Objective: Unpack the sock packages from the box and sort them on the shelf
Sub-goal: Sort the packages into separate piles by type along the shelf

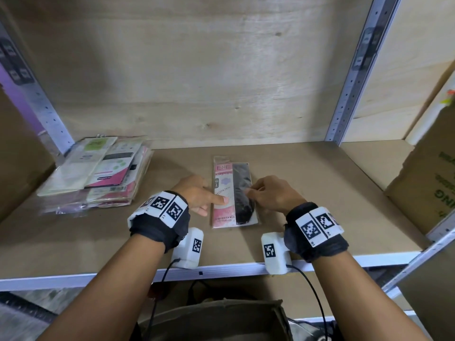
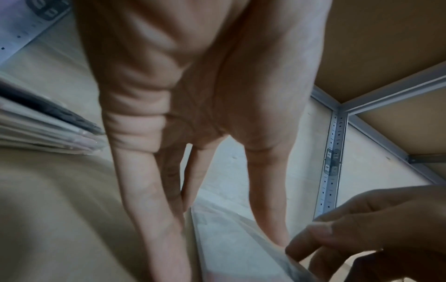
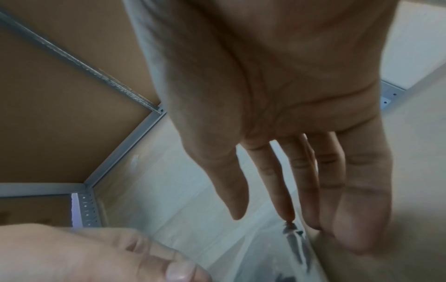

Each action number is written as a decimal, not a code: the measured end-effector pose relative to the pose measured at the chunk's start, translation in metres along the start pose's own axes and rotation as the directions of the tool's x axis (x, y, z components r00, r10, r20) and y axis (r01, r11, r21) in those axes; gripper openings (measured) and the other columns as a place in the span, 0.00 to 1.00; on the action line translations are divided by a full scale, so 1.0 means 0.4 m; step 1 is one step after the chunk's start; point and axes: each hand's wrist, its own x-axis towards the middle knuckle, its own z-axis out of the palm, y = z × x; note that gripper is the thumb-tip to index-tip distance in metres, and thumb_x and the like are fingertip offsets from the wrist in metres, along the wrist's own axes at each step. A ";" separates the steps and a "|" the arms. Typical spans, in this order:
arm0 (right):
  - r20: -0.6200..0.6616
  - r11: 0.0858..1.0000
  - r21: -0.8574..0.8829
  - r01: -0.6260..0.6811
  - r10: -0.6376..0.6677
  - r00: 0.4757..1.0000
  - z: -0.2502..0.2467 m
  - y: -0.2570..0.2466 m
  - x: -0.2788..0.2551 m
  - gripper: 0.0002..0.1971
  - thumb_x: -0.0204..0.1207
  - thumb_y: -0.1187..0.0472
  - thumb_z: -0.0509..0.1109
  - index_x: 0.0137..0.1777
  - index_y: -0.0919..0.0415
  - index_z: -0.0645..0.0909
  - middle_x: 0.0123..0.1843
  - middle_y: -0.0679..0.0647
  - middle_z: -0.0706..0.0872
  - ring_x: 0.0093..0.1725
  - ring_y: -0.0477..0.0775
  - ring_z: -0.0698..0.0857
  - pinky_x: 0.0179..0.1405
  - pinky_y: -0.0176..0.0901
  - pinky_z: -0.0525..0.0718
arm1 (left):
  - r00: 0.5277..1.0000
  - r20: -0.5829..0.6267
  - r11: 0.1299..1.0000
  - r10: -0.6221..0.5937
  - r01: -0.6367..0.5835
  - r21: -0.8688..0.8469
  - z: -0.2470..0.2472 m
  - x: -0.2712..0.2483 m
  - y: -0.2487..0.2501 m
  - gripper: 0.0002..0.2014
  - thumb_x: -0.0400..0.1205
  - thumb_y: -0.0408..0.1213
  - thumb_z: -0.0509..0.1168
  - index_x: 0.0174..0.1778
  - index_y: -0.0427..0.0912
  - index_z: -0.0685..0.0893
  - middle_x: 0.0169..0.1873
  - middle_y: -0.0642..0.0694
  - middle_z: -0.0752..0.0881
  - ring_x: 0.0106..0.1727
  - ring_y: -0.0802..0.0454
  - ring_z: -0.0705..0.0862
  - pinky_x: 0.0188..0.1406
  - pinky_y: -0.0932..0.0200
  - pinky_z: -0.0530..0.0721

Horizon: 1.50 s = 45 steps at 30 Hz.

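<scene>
A sock package (image 1: 234, 193) with a pink card and black socks lies flat on the middle of the shelf board (image 1: 307, 183). My left hand (image 1: 216, 205) rests at its left edge, thumb pressed on the pink card and fingers straight along the side. My right hand (image 1: 251, 191) touches the package's right half with straight fingertips. In the left wrist view the left hand (image 2: 231, 229) straddles the clear package edge (image 2: 229, 248). The right wrist view has the right hand (image 3: 263, 217) with its index fingertip on the package (image 3: 265, 257). The open cardboard box (image 1: 209, 318) sits below the shelf.
A stack of sock packages (image 1: 98, 173) lies on the shelf's left side. A large cardboard carton (image 1: 423, 180) stands at the right end. Metal uprights (image 1: 349, 82) frame the plywood back wall. Bare board lies between the package and the carton.
</scene>
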 end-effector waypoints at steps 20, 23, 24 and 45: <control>-0.192 0.987 0.059 -0.151 0.160 0.968 -0.169 0.182 -0.006 0.13 0.81 0.54 0.70 0.54 0.64 0.89 0.52 0.58 0.90 0.50 0.56 0.87 0.48 0.45 0.84 | 0.979 0.191 0.989 0.068 -0.040 -0.143 0.259 0.162 0.260 0.17 0.78 0.28 0.75 0.62 0.34 0.85 0.58 0.35 0.89 0.50 0.44 0.88 0.41 0.61 0.90; -0.219 0.985 0.059 -0.164 0.173 0.960 -0.199 0.212 -0.009 0.14 0.81 0.54 0.69 0.53 0.65 0.88 0.52 0.61 0.90 0.52 0.59 0.88 0.52 0.48 0.84 | 0.975 0.207 0.985 0.077 -0.042 -0.169 0.298 0.183 0.295 0.16 0.77 0.28 0.76 0.60 0.38 0.85 0.50 0.42 0.90 0.45 0.49 0.90 0.34 0.63 0.91; -0.234 0.984 0.052 -0.169 0.176 0.956 -0.208 0.220 -0.010 0.14 0.82 0.55 0.69 0.54 0.66 0.88 0.52 0.62 0.90 0.53 0.60 0.88 0.52 0.48 0.84 | 0.975 0.208 0.983 0.079 -0.041 -0.177 0.310 0.189 0.306 0.16 0.77 0.28 0.76 0.60 0.38 0.86 0.48 0.42 0.90 0.44 0.49 0.90 0.36 0.61 0.92; -0.394 0.978 0.127 -0.168 0.205 0.896 -0.285 0.311 0.018 0.13 0.81 0.56 0.69 0.63 0.56 0.86 0.63 0.56 0.88 0.61 0.57 0.85 0.55 0.41 0.79 | 0.986 0.152 0.987 0.071 -0.047 -0.153 0.363 0.171 0.379 0.26 0.83 0.35 0.71 0.77 0.37 0.74 0.74 0.37 0.79 0.70 0.42 0.82 0.47 0.61 0.89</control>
